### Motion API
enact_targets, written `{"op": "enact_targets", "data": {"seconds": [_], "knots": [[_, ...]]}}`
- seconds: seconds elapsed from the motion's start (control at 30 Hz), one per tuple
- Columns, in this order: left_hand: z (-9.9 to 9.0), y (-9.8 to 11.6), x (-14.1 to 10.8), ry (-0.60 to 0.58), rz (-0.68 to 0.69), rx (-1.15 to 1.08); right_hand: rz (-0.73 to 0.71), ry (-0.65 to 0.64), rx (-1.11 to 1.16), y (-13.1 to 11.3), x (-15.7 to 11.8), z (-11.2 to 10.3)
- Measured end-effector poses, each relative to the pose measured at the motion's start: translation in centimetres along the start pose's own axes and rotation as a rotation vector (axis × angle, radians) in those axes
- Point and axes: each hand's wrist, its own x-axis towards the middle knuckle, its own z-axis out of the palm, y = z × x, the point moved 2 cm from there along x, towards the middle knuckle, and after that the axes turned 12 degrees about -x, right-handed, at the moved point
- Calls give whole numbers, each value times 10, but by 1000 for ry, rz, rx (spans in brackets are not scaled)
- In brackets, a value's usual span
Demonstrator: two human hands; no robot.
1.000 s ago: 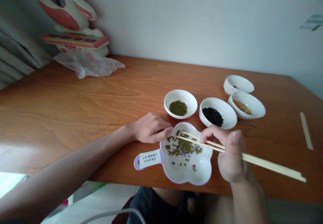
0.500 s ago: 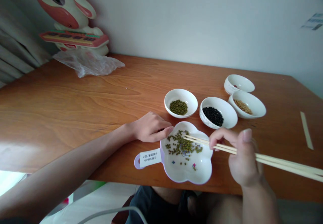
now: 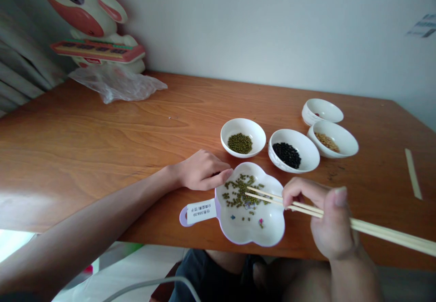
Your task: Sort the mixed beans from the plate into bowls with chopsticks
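Note:
My right hand (image 3: 329,215) is closed around a pair of chopsticks (image 3: 381,230). Their tips, slightly apart, reach into green mung beans (image 3: 242,188) scattered in a white flower-shaped dish (image 3: 270,227) with a lilac rim and a labelled handle. I cannot make out a bean caught between the tips. At the dish's upper left edge, my left hand (image 3: 204,171) lies with curled fingers and its thumb on the rim. Just behind the dish, a white bowl (image 3: 258,144) contains more mung beans, and another bowl (image 3: 309,156) beside it contains black beans.
Farther right stand a bowl (image 3: 349,145) of tan beans and a bowl (image 3: 329,109) with something reddish. A pale strip (image 3: 413,174) lies near the right edge. A plastic bag (image 3: 119,85) and a cow-shaped toy keyboard (image 3: 98,50) stand at the back left of the wooden table (image 3: 136,125).
The chopstick tips have spread apart and shifted slightly down and left among the beans. My right hand has moved a little right and down. My left hand stays at the rim.

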Motion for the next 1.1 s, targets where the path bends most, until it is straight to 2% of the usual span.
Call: {"op": "enact_targets", "data": {"seconds": [0.4,0.73,0.97,1.1], "knots": [[0,0,-1,-2,-10,-19,-93,23,-68,-7,4,3],[0,-1,-1,-11,-7,-6,-101,19,-71,-13,6,5],[1,-3,-2,-20,-10,-5,-124,106,-38,-15,8,5],[0,-2,-2,-11,-2,-15,-111,212,15,-17,14,1]]}}
